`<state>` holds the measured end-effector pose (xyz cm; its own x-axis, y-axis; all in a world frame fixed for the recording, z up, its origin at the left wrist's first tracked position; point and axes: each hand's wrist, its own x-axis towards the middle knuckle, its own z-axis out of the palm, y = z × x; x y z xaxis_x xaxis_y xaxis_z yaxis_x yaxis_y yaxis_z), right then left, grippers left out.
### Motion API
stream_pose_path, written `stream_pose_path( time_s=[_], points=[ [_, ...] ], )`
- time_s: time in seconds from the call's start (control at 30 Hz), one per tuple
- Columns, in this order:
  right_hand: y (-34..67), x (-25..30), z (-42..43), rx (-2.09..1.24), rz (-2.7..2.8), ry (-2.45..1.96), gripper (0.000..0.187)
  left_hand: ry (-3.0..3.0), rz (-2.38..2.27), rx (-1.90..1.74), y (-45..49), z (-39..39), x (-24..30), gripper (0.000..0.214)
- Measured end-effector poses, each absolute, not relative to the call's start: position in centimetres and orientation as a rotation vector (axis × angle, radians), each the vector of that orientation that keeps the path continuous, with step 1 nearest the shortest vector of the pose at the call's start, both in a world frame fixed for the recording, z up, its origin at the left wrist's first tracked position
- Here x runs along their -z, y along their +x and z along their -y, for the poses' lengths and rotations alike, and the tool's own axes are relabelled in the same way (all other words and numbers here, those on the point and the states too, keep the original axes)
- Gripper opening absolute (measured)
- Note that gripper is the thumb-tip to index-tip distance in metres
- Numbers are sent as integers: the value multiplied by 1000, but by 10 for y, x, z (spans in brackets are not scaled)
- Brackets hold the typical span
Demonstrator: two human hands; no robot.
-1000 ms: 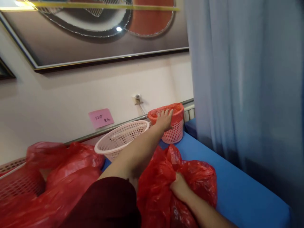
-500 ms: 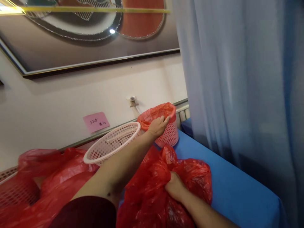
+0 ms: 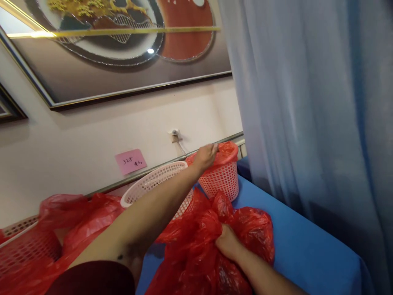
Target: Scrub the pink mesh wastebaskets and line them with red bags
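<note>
My left hand point(image 3: 206, 157) reaches to the pink perforated basket point(image 3: 221, 180), whose rim is covered by a red plastic liner bag point(image 3: 227, 150). It hovers over or touches the near side of the mouth; its fingers look partly stretched, their tips hard to make out. My right hand point(image 3: 227, 242) is closed around a bunched red plastic bag point(image 3: 196, 250) lying in front of me on the blue-covered surface point(image 3: 310, 246). Beside the lined basket, a pale pink basket point(image 3: 156, 174) with a bare rim is partly hidden behind my left forearm.
At the left, another perforated basket point(image 3: 18, 250) sits among crumpled red plastic point(image 3: 89, 221). A blue curtain point(image 3: 294, 102) hangs along the right. A pink paper note point(image 3: 131, 161) and a large framed picture point(image 3: 138, 78) are on the wall, with a small fixture point(image 3: 175, 133) between them and the baskets.
My left hand has shifted up and left along the lined basket, its fingers less spread. My right hand keeps its grip on the red bag. The view has tilted slightly upward and to the left.
</note>
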<state>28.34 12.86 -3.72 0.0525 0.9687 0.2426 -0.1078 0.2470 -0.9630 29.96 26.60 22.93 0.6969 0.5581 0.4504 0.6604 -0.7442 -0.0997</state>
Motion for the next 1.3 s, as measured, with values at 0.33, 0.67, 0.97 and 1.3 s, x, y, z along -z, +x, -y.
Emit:
stream_pose_path(
  time_s=[0.33, 0.67, 0.97, 1.3],
  points=[
    [291, 15, -118, -1014, 1300, -1057, 20, -2532, 208, 79, 338, -233, -204, 35],
    [293, 7, -116, -1006, 1355, -1082, 24, -2555, 481, 16, 376, -254, -204, 28],
    [293, 8, -116, -1053, 1323, -1053, 17, -2582, 1206, 642, 380, -286, -220, 28],
    [294, 2, -114, -1038, 1357, -1087, 20, -2764, 1330, 795, 377, -297, -248, 40]
  ],
)
